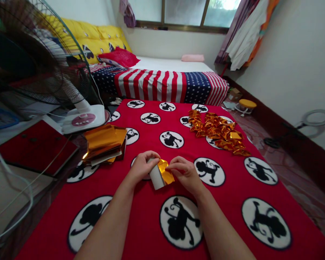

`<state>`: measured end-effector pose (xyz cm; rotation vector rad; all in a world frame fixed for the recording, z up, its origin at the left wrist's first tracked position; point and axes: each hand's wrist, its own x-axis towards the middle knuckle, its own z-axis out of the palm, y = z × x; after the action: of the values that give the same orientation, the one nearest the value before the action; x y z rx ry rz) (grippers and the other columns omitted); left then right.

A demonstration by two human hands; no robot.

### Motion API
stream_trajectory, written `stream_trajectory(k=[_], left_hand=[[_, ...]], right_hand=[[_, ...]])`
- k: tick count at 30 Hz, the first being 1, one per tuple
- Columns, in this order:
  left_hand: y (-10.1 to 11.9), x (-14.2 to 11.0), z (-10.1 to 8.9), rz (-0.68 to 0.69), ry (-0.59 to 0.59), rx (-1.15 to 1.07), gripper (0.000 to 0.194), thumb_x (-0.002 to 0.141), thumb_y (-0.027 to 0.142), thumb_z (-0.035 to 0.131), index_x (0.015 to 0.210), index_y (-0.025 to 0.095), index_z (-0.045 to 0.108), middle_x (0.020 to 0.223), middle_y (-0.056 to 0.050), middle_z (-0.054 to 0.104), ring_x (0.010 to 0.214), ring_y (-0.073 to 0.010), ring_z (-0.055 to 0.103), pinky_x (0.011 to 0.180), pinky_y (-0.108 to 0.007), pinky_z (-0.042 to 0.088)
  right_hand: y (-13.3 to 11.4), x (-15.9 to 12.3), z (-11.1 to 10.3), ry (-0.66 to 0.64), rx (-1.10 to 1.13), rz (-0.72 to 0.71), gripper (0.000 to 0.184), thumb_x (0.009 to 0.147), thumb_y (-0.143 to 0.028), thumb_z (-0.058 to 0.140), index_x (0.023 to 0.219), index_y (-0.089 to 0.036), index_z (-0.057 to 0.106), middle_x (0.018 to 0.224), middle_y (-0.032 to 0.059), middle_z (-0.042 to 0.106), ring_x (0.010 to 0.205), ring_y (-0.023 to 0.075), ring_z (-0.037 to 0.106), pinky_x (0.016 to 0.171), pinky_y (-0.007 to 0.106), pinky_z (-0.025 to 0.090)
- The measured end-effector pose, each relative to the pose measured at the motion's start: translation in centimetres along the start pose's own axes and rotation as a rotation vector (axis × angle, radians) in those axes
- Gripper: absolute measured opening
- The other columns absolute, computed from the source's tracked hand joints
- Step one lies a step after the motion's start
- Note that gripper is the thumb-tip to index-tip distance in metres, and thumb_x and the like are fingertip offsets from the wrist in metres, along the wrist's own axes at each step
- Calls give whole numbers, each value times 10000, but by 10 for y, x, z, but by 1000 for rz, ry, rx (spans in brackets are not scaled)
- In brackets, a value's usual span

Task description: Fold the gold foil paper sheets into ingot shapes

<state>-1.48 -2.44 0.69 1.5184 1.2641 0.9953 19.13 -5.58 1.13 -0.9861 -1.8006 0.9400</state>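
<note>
A small sheet of gold foil paper [163, 173], white on its back, is partly folded between both hands over the red monkey-print blanket [141, 213]. My left hand [142, 166] pinches the paper's left side, fingers curled over its top edge. My right hand [185, 172] pinches the gold fold at the right. A stack of flat gold sheets [104, 143] lies to the left of my hands. A pile of finished folded gold pieces [219, 131] lies at the far right of the blanket.
An electric fan [43, 61] stands at the left on its white base, beside a red board [32, 146] and loose white cables. A bed with a flag-pattern cover [162, 83] lies beyond. A ring light [315, 118] and yellow stool [247, 104] stand at the right.
</note>
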Motion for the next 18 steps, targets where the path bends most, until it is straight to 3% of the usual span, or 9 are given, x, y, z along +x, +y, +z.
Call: stream_trajectory(k=[10, 18], left_hand=[[1, -1, 8, 168, -60, 401, 111, 786, 195, 619, 842, 198, 714, 844, -14, 722, 798, -167, 627, 760, -275, 442], [-6, 0, 16, 289, -9, 465, 63, 757, 147, 657, 761, 202, 688, 819, -6, 697, 829, -168, 596, 829, -310, 421]], right_hand=[[19, -13, 2, -112, -330, -147, 241, 905, -145, 538, 931, -266, 745, 885, 36, 621, 772, 132, 586, 663, 238, 452], [10, -19, 1, -150, -405, -171, 218, 875, -120, 568, 895, -255, 737, 862, 34, 589, 781, 142, 569, 681, 253, 445]])
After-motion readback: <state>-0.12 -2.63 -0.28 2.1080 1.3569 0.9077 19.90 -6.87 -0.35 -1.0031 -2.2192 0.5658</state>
